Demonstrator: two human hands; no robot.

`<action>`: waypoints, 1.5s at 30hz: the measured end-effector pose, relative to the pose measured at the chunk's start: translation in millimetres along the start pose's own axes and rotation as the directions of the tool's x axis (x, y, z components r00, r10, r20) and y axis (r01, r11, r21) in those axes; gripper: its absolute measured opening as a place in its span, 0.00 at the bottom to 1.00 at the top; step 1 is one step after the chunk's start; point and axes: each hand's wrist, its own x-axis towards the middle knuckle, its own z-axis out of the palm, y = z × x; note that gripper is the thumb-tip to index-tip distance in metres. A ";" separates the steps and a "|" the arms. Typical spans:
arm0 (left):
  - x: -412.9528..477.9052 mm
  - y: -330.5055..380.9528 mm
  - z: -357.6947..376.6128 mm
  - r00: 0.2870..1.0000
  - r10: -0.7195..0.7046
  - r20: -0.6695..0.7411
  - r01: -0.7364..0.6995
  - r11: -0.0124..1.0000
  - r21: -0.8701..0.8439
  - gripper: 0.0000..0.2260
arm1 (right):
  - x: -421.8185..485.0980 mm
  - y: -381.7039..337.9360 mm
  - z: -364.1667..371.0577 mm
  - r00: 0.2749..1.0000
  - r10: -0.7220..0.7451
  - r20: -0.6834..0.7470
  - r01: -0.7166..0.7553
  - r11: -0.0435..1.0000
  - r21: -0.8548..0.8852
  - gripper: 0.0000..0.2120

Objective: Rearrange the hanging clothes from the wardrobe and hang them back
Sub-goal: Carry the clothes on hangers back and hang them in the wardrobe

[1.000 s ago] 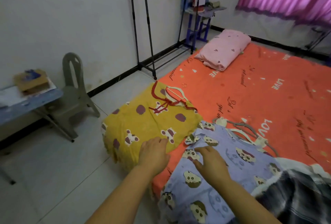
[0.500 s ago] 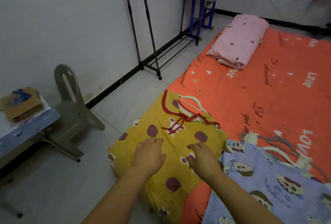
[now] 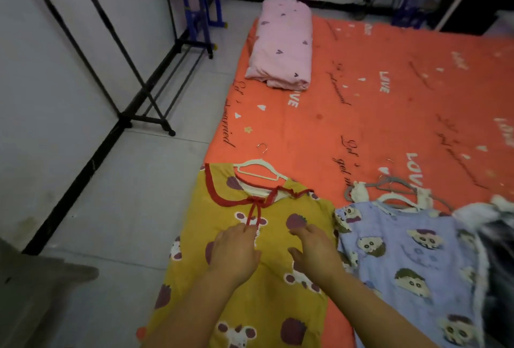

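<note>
Left hand [image 3: 235, 250] and right hand [image 3: 314, 250] flat, fingers straight, on yellow pyjama top [image 3: 278, 306]; white hanger [image 3: 258, 171] at its 12 o'clock.

Two garments flat on the orange bed [image 3: 361, 125]
The yellow top [image 3: 217, 208], red-trimmed, on a white hanger [image 3: 258, 169], overhangs the edge; the lilac top [image 3: 417, 236], cartoon-printed, lies just beside it.

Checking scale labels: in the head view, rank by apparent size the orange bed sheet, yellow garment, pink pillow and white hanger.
1. Orange printed bed sheet
2. Yellow patterned garment, though nearness to the camera enlarges it
3. Pink heart-print pillow
4. White plastic hanger
</note>
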 end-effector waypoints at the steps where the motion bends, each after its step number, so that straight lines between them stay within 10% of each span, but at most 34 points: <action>1: 7.8 -1.9 -1.9 0.999 0.035 0.006 -0.035 0.999 0.003 0.21 | 0.8 -1.7 -0.7 1.000 0.028 -0.009 -0.028 1.000 0.010 0.21; 15: 89.8 114.6 -3.2 0.926 0.366 0.097 -0.372 0.926 0.060 0.24 | -36.8 122.2 -63.1 0.908 0.397 -0.135 -0.396 0.917 0.036 0.20; 37: 312.4 270.1 280.5 0.995 0.054 0.089 -0.065 0.989 0.129 0.25 | 181.9 491.1 18.3 0.941 0.246 -0.231 -0.280 0.951 -0.129 0.16; 45: 324.7 278.5 254.2 0.949 0.209 -0.235 -0.237 0.966 -0.102 0.19 | 189.1 498.1 -9.8 0.873 0.247 -0.421 -0.261 0.965 0.026 0.11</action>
